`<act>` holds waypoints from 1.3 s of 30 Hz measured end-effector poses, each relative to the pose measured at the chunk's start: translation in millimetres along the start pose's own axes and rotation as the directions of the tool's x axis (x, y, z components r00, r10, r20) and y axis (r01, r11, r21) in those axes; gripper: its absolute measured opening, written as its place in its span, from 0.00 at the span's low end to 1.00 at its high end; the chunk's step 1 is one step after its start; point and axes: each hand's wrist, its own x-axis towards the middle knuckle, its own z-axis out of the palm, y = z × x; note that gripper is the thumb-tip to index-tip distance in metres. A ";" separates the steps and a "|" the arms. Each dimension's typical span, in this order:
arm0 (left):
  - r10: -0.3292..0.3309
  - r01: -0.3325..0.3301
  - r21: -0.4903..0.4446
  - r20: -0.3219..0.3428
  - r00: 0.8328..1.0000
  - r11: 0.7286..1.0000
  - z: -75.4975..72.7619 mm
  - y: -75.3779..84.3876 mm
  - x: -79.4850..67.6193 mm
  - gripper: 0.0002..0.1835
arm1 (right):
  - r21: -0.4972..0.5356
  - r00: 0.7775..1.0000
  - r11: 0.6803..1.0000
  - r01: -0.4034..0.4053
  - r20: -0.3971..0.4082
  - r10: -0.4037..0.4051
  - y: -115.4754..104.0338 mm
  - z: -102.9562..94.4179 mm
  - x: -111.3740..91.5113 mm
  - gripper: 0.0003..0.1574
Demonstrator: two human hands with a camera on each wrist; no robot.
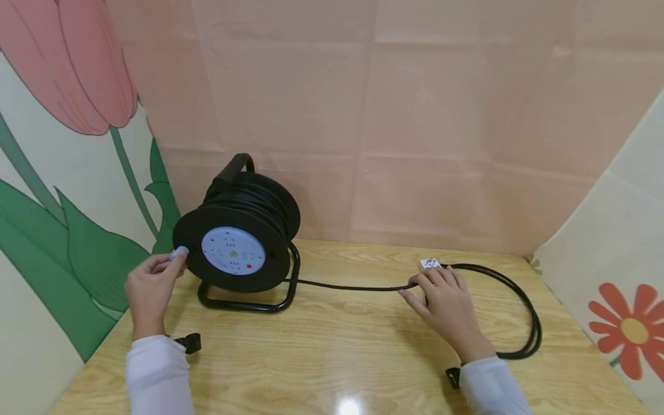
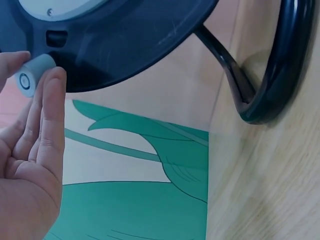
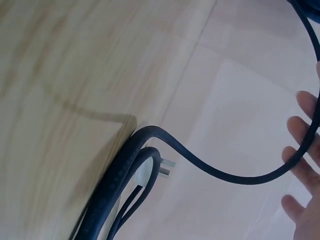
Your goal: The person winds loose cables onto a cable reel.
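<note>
A black cable reel [image 1: 280, 199] with a round white socket panel [image 1: 233, 251] stands on its tube frame at the left of the table. At the rim of its front disc, my left hand [image 1: 153, 291] pinches a pale grey crank knob [image 2: 37, 72] between thumb and fingers. From the reel a black cable [image 1: 353, 287] runs right to my right hand [image 1: 448, 305], which holds it loosely. In the right wrist view the cable [image 3: 240, 179] crosses the fingers. Just beyond that hand is a white plug [image 1: 430, 263], whose metal prongs [image 3: 165, 167] show in the right wrist view.
Loose cable loops [image 1: 534, 323] lie on the wooden table [image 1: 332, 346] to the right of my right hand. A pink backdrop [image 1: 415, 115] hangs behind, with flower-printed sheets [image 1: 586, 242] at both sides. Black straps [image 1: 192, 343] show by the wrists.
</note>
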 end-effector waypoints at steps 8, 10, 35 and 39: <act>-0.008 0.006 -0.071 -0.025 1.000 0.997 0.6 5.3 1.7 0.24 | 0.051 1.000 0.998 0.022 -0.014 -0.022 -0.9 1.0 0.9 0.32; -0.011 0.008 -0.092 -0.031 0.999 0.996 0.7 6.1 2.0 0.23 | 0.058 1.000 0.998 0.026 -0.015 -0.025 -1.6 0.9 1.5 0.33; 0.025 -0.048 -0.214 -0.108 0.994 0.976 10.5 27.6 -6.5 0.24 | 0.155 0.991 0.980 0.128 0.009 -0.131 -7.7 -0.9 17.7 0.17; 0.041 -0.067 -0.225 -0.119 0.992 0.972 12.3 29.0 -7.3 0.24 | 0.165 0.990 0.976 0.140 -0.001 -0.142 -8.7 -0.3 23.5 0.16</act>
